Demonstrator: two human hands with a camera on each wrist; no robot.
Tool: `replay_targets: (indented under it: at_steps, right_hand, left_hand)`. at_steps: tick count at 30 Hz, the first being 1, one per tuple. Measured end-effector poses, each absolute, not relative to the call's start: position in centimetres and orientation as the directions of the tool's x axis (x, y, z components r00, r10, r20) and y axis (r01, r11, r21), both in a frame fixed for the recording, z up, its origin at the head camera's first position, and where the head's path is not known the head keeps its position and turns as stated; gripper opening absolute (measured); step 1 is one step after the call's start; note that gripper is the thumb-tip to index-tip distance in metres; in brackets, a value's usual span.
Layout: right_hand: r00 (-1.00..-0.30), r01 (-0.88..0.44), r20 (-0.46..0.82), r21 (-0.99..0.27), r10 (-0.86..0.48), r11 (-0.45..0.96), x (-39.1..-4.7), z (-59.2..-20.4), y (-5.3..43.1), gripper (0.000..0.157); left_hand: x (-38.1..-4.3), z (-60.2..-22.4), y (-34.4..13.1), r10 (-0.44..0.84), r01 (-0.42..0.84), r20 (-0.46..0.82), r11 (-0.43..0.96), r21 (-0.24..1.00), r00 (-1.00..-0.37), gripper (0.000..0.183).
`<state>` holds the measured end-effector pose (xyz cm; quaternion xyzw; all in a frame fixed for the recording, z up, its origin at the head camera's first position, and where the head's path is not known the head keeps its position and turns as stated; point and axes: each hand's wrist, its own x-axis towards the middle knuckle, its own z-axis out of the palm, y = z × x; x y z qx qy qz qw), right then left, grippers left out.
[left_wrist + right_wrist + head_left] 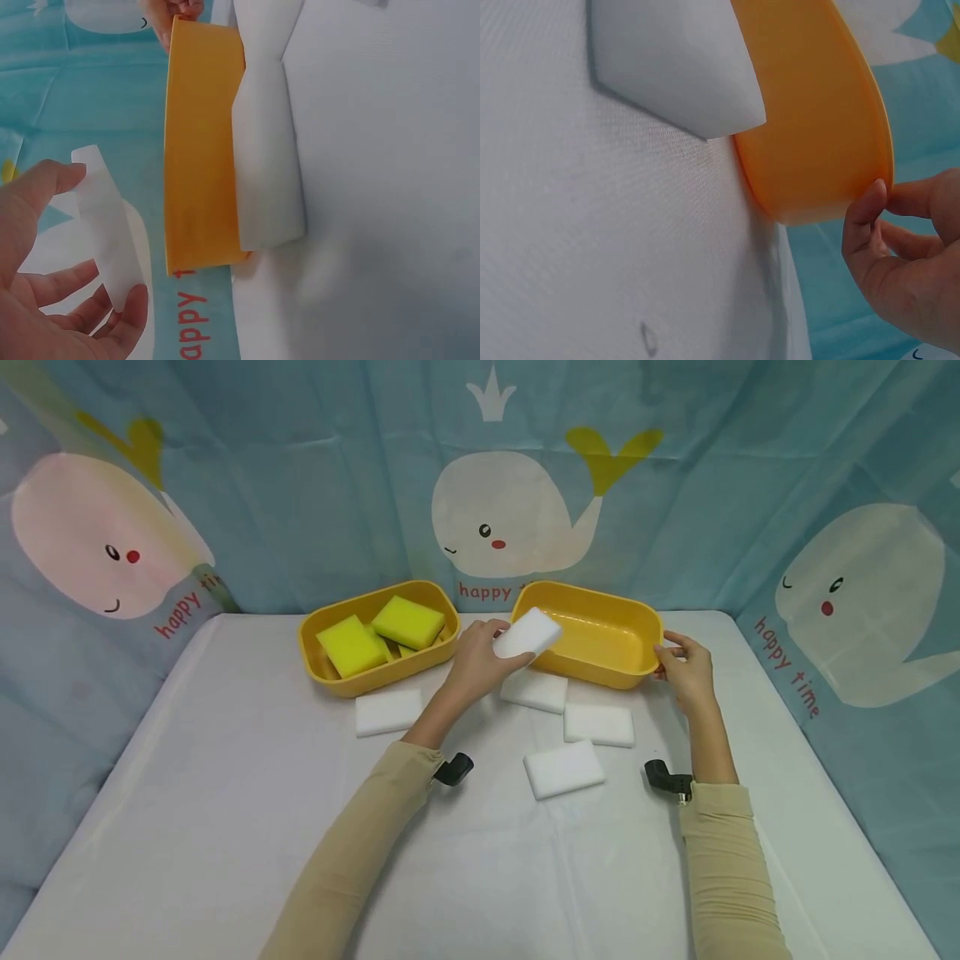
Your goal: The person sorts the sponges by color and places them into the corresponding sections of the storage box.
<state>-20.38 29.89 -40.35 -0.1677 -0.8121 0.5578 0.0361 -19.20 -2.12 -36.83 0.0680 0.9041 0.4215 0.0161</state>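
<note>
My left hand [480, 658] grips a white sponge [529, 634] between thumb and fingers, above the near left edge of the right-hand yellow tub [600, 631]. In the left wrist view that sponge [110, 225] is seen edge-on, apart from the tub's wall [202, 150]. At the tub's right end, my right hand [688, 672] pinches the rim, thumb against the outer wall, as the right wrist view also shows with the hand [907, 255]. The inside of this tub shows only bare yellow plastic. White sponges [598, 725] lie flat on the table in front of it.
To the left stands a second yellow tub [318, 672] with several yellow sponges [408, 622] in it. Another white sponge [388, 712] lies before that tub. A white cloth covers the table [187, 827]. A blue whale-print curtain [322, 485] hangs behind and at both sides.
</note>
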Motion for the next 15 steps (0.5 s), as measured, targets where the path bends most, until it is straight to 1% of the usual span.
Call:
replay_targets:
  at_steps: [9, 15]
  right_hand:
    - [-0.949, 0.206, -0.109, -0.925, 0.296, 0.32, -20.2, -40.4, 30.0, 0.055]
    - [-0.949, 0.199, -0.104, -0.928, 0.296, 0.314, -20.2, -40.4, 29.9, 0.054]
  left_hand:
    - [-20.5, -36.2, -1.0, 0.135, 0.13, 0.055, 0.646, 0.752, -0.989, 0.069]
    - [-21.3, -36.0, -0.4, 0.133, 0.121, 0.044, 0.656, 0.745, -0.99, 0.071]
